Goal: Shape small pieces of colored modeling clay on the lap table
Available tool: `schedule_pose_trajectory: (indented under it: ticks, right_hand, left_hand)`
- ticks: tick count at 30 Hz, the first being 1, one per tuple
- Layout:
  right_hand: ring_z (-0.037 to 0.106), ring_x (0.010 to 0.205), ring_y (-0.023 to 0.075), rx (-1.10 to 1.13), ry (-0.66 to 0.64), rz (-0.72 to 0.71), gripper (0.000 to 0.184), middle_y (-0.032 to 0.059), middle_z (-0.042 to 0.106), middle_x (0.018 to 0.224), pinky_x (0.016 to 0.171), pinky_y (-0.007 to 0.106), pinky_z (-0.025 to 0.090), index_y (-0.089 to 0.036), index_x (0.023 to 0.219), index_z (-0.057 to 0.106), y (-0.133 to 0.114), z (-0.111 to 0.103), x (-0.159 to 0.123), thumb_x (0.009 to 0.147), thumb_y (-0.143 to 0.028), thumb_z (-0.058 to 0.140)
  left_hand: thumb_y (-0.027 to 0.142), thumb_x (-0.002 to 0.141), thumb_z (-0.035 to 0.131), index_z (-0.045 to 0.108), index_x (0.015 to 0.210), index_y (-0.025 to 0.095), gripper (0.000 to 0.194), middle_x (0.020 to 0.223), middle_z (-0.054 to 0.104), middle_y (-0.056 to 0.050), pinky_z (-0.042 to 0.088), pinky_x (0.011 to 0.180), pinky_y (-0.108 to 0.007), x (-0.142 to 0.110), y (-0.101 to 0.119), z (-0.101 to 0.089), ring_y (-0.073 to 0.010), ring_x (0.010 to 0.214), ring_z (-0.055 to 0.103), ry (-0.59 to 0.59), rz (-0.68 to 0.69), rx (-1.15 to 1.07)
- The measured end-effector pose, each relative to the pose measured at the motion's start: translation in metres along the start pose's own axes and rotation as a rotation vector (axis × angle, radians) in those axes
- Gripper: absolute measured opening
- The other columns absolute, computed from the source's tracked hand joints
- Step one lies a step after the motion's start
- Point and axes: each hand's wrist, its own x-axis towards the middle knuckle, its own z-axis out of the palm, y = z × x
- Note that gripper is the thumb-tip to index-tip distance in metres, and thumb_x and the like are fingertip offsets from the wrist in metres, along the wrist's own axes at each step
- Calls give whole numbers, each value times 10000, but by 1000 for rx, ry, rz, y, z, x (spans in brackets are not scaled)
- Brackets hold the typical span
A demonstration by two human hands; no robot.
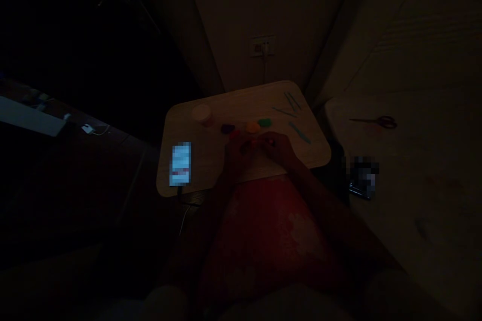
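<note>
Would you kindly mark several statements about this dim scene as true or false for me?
1. The green lump lies to the right of the orange lump. True.
2. The scissors lie on the wooden table. False: they lie on a separate surface to the right of it.
3. A lit screen is at the table's left side. True.
4. The left hand and the right hand are at opposite ends of the table. False: they are close together, with a red piece showing between them.
5. The tub stands left of the dark lump. True.
</note>
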Motion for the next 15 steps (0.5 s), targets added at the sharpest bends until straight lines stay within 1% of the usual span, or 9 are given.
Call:
schedule_pose_trajectory:
  ticks: [3, 7, 12, 15]
  right_hand:
    - [687, 798, 195, 23, 12, -4, 238, 50, 798, 900, 730, 300, 483, -232, 934, 825, 1, 1, -1, 916, -410, 668]
    - [708, 855, 209, 54, -16, -42, 215, 56, 805, 942, 777, 313, 498, -231, 964, 826, 3, 0, -1, 912, -348, 652]
    - [710, 862, 212, 17, -42, -50, 204, 56, 810, 983, 789, 316, 494, -230, 977, 826, 3, -1, -1, 905, -307, 651]
    - [706, 850, 216, 0, -34, -37, 209, 60, 808, 965, 766, 315, 486, -230, 976, 826, 2, -1, -1, 915, -329, 653]
  left_hand:
    - [344, 949, 689, 757, 1005, 197, 171, 1022, 779, -73, 543, 1010, -421, 0, 0, 0, -227, 989, 714, -5, 4, 27]
    - [315, 957, 679, 758, 953, 192, 146, 958, 777, -65, 550, 949, -387, -1, 0, 0, -215, 931, 715, 11, 37, -10]
    - [286, 952, 680, 754, 917, 191, 126, 922, 778, -56, 557, 897, -371, 0, -1, -1, -211, 889, 716, -4, 47, -1]
    - [298, 943, 695, 749, 963, 194, 119, 968, 778, -62, 555, 916, -372, 0, -2, 0, -218, 925, 716, -5, 31, -7]
